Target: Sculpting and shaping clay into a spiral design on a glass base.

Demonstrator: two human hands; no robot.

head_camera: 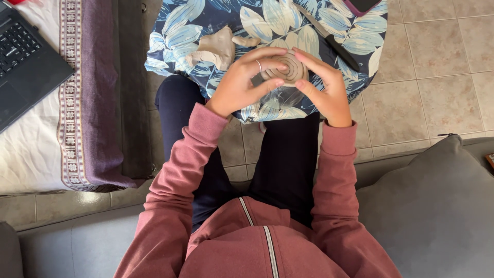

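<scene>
1. A flat clay spiral (289,68), a coil wound into a round disc of grey-brown colour, sits on the near part of a small table, between the two hands.
2. The left hand (242,82) curls around the left edge of the disc, its fingers reaching over the top and a ring on one finger; it holds the clay from that side.
3. The right hand (325,85) closes on the right edge, fingertips pressed against the rim and thumb low at the front, so the disc is gripped from both sides.
4. Below the disc something clear and rounded shows between the hands; what it is cannot be told.
5. The table is covered by a dark blue cloth (185,20) printed with large pale leaves.
6. A lump of clay (216,49), flattened and irregular, lies on the cloth just left of the hands, with a short clay roll (247,40) beside it.
7. A knife (329,38) with a dark handle lies slanted on the cloth to the right, near the right hand but apart from it.
8. The person wears a dusty red zip top (247,242) and dark trousers, seated on a grey sofa (432,206).
9. At far left, a laptop (23,56) rests on a white and purple patterned bedspread (77,103).
10. The floor is of beige tiles (437,67).
</scene>
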